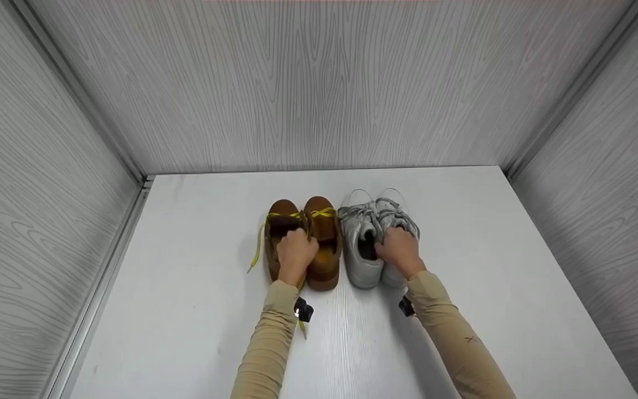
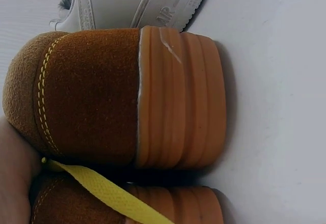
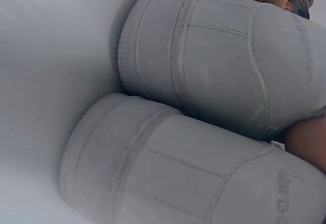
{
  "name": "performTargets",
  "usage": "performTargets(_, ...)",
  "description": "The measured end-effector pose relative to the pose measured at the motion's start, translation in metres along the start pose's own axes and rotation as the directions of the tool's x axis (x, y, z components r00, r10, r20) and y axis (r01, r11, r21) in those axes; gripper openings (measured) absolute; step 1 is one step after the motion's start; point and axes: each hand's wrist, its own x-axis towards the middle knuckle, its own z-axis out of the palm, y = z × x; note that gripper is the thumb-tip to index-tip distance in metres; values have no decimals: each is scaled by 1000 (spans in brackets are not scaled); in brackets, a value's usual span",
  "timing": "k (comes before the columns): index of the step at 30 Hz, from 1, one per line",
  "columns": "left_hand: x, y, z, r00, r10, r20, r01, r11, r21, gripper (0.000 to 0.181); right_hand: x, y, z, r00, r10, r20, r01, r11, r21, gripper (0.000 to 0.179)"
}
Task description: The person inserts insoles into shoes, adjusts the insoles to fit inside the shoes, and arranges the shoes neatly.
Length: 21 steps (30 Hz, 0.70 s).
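Note:
Two brown suede lace-up shoes (image 1: 323, 274) with yellow laces stand side by side, toes pointing away. My left hand (image 1: 297, 249) grips them at the collars where they meet, thumb toward the right shoe. The left wrist view has the heel of one brown shoe (image 2: 91, 96) close up, with a yellow lace (image 2: 102, 186) hanging past it. Just to the right stands a pair of white sneakers (image 1: 364, 271) with grey laces. My right hand (image 1: 401, 249) grips their adjoining collars. Both white heels (image 3: 219, 56) fill the right wrist view; its fingers are mostly hidden.
The shoes stand on a white tabletop (image 1: 186, 310). Behind rises a grey wood-grain panel (image 1: 319, 94), with similar side panels (image 1: 36, 183) left and right. One loose yellow lace end (image 1: 257, 252) trails left of the brown pair. Small black wrist cameras (image 1: 304, 311) hang under the cuffs.

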Motion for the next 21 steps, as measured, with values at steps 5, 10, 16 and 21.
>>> performTargets(5,-1,-1,-1,1000,-4,8,4,1000,3,32,0,-1,0,999,26,27,-25,999,-20,34)
performTargets(10,-10,3,-12,998,-28,59,26,999,31,32,-3,-3,-5,992,53,111,-50,998,-32,33)
performTargets(16,-24,12,-32,992,-17,123,2,993,114,35,-6,-6,-19,969,105,222,-99,994,-37,36)
performTargets(21,-45,18,-45,994,111,10,-111,981,157,30,-17,-7,-30,988,63,144,-64,998,0,36)
